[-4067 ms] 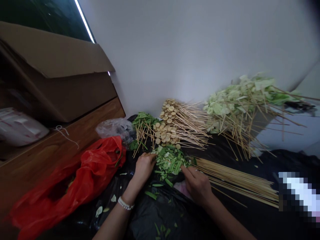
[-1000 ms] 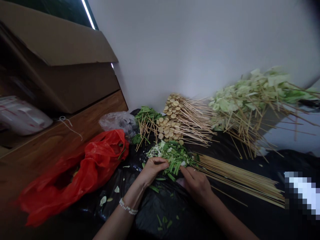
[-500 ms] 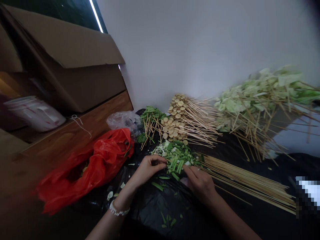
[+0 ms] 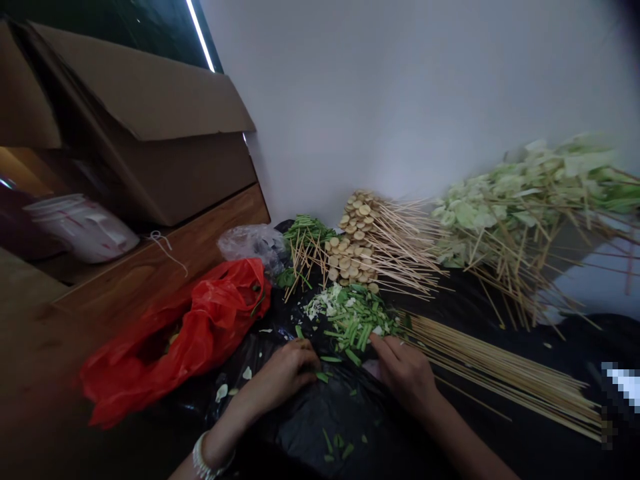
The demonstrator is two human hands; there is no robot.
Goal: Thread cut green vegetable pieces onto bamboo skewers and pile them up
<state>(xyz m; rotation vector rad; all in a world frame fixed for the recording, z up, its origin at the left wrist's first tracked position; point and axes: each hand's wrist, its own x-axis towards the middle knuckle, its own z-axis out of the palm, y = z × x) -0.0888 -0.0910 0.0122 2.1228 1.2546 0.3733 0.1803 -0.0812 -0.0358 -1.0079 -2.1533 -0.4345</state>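
Note:
My left hand (image 4: 291,368) is over the black plastic, its fingers curled together; a short green piece (image 4: 299,331) shows just beyond its knuckles, and whatever is between the fingers is hidden. Another green piece (image 4: 323,377) lies by its thumb. My right hand (image 4: 403,363) is closed at the near right edge of a pile of cut green stems (image 4: 357,327), its fingertips touching the pieces; what it grips cannot be made out. Chopped white bits (image 4: 323,303) lie at the pile's left. Bare wooden skewers (image 4: 500,367) stretch rightwards beside my right hand.
Behind the pile are skewered round slices (image 4: 353,260) and skewered green stems (image 4: 310,233). Skewered pale leaves (image 4: 480,200) stand at the right. Leftward are a red bag (image 4: 210,313), a clear bag (image 4: 253,245), a plastic tub (image 4: 85,230) and a cardboard box (image 4: 190,173).
My left hand has drawn back from the pile, towards me and to the left, and a green piece now shows beyond its knuckles. My right hand stays by the pile. The view has shifted slightly.

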